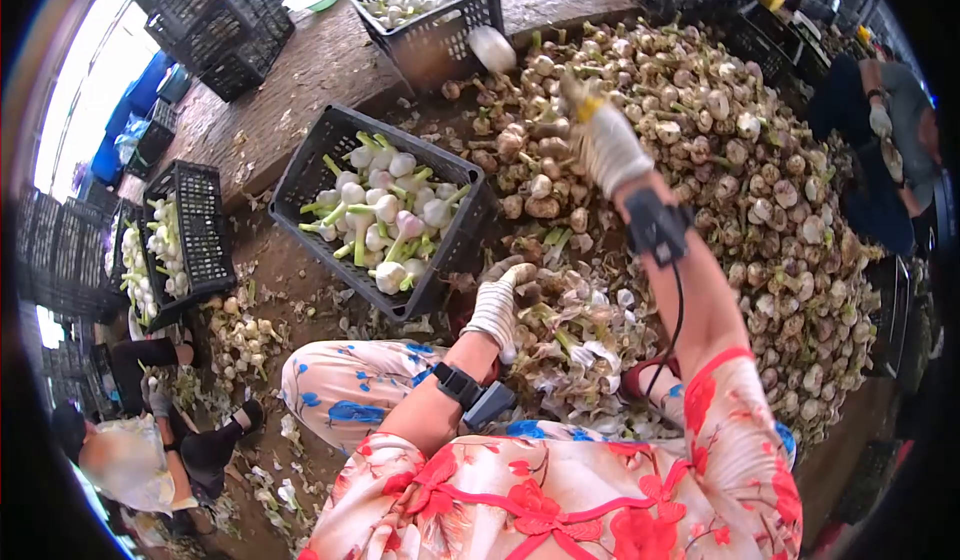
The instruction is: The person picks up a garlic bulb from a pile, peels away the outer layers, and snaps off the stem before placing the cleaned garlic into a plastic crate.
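My right hand (603, 140), in a whitish work glove, reaches over the heap of untrimmed garlic bulbs (700, 110). Its fingers are motion-blurred and curl around something with a yellow part; I cannot make out its kind. My left hand (497, 305), in a striped white glove, is low beside the near right corner of a black plastic crate (340, 270). Its fingers are loosely apart, with nothing visible between them. Inside that crate lie cleaned white garlic bulbs (385, 210) with short green stems. Loose skins and cut stems (580, 330) are piled just right of my left hand.
Another crate of garlic (425, 35) stands at the back, a white rounded object (491, 50) against it. Filled crates (190, 245) and stacked black crates (215, 30) are on the left. One person (130, 460) sits lower left; another (890, 130) is at the right.
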Demonstrator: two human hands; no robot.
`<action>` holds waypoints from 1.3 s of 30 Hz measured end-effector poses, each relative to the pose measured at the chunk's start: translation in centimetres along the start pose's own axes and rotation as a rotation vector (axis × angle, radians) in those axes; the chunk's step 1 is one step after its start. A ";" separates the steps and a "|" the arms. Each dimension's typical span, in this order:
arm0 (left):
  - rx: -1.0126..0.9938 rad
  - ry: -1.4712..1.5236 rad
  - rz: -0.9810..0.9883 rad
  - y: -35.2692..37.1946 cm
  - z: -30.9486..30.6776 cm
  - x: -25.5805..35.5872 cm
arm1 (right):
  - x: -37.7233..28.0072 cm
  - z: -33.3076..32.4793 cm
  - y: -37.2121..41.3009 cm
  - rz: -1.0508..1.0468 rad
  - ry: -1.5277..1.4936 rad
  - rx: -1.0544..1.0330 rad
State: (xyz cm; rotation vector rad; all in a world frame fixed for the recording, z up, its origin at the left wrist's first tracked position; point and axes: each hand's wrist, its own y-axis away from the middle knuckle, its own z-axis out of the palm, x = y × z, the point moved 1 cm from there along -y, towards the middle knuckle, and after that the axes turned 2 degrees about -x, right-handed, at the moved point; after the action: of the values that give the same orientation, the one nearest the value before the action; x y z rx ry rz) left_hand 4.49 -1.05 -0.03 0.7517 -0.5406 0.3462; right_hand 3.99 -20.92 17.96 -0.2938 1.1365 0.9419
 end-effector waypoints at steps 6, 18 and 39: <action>0.016 -0.206 0.023 0.3 0.0 -0.4 | 5.9 -22.9 -2.1 -0.367 1.528 0.336; -0.081 -0.472 -0.218 0.2 1.2 -2.7 | 18.4 -35.2 5.8 0.482 1.551 0.520; -0.401 -0.261 -0.064 5.9 7.0 0.1 | 10.2 -8.5 14.2 -0.057 0.140 -0.124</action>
State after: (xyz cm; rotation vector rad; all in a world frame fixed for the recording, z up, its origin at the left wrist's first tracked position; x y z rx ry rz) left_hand -0.61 -2.03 7.46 0.4246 -0.8017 0.0731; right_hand -11.29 -12.90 8.96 -0.4962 1.1931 0.9547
